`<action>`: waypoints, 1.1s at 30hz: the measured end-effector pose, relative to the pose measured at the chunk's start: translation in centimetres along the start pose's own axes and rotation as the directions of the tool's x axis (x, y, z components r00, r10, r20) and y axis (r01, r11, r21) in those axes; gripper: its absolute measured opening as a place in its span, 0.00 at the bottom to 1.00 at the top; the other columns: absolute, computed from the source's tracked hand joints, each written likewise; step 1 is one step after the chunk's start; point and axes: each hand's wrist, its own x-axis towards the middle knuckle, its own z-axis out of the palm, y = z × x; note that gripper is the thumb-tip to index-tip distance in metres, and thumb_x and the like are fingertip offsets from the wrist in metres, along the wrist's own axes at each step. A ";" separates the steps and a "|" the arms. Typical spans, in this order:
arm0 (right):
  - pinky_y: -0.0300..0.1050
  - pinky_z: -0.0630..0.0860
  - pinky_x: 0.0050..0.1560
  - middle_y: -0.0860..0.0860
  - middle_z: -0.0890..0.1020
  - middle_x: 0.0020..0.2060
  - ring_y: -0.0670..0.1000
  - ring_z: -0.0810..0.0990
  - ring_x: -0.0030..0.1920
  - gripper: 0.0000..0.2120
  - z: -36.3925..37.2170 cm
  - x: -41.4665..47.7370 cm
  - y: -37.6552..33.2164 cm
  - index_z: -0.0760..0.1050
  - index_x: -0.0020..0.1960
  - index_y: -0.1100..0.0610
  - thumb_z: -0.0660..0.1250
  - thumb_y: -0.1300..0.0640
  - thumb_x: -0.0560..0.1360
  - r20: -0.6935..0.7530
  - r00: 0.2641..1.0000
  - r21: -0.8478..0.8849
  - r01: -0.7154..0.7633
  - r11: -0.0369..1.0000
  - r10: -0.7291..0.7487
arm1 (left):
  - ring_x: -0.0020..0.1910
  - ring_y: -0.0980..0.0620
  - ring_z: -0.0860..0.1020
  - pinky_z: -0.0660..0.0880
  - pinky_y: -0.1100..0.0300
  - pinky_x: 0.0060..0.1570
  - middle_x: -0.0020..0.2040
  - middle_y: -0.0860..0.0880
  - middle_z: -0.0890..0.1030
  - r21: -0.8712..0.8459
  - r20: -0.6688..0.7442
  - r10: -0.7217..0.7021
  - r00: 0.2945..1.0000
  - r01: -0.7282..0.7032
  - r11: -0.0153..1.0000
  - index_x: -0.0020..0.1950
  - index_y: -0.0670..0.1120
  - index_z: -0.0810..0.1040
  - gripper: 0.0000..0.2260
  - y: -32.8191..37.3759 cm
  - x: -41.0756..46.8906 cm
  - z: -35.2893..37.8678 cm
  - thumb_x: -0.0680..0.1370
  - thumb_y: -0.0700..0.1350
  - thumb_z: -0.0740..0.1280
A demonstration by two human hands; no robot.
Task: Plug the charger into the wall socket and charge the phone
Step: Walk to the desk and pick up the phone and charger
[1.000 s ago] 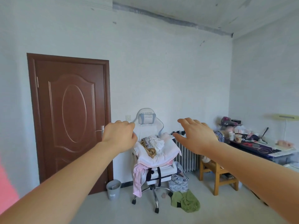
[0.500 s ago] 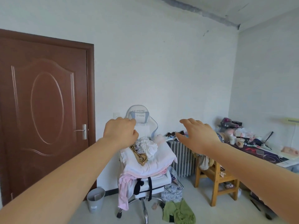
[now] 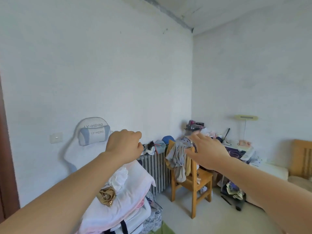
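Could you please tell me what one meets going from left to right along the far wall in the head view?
Door edge → wall plate → office chair headrest → radiator → wooden chair → cluttered desk → desk lamp → wooden headboard.

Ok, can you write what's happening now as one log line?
left hand: fisted, empty | right hand: open, empty | charger, phone: unseen | wall plate: untouched
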 end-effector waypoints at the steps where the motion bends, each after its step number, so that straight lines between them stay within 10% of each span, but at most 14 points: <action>1: 0.52 0.71 0.56 0.50 0.75 0.62 0.54 0.74 0.59 0.26 0.6 1.0 0.5 0.66 0.68 0.51 0.55 0.38 0.75 0.005 0.999 0.000 -0.036 0.999 0.036 | 0.48 0.47 0.79 0.62 0.59 0.30 0.46 0.50 0.84 -0.031 -0.003 0.023 1.000 -0.023 0.999 0.58 0.49 0.78 0.14 0.1 1.7 1.2 0.77 0.50 0.57; 16: 0.52 0.70 0.60 0.50 0.72 0.67 0.54 0.73 0.63 0.28 6.9 4.6 19.2 0.62 0.71 0.52 0.55 0.38 0.76 -0.003 0.900 -0.275 -0.419 0.865 0.435 | 0.33 0.53 0.69 0.60 0.59 0.27 0.34 0.53 0.71 -0.370 -0.110 0.312 0.944 -0.331 0.868 0.52 0.47 0.75 0.11 17.1 19.9 17.9 0.76 0.50 0.58; 33: 0.52 0.67 0.61 0.49 0.72 0.66 0.53 0.71 0.64 0.26 12.7 12.0 44.7 0.65 0.69 0.51 0.55 0.39 0.76 -0.069 0.807 -0.395 -0.562 0.727 0.587 | 0.42 0.50 0.79 0.73 0.57 0.34 0.46 0.51 0.82 -0.524 -0.186 0.438 0.879 -0.466 0.713 0.57 0.49 0.76 0.14 41.9 41.2 31.5 0.77 0.51 0.57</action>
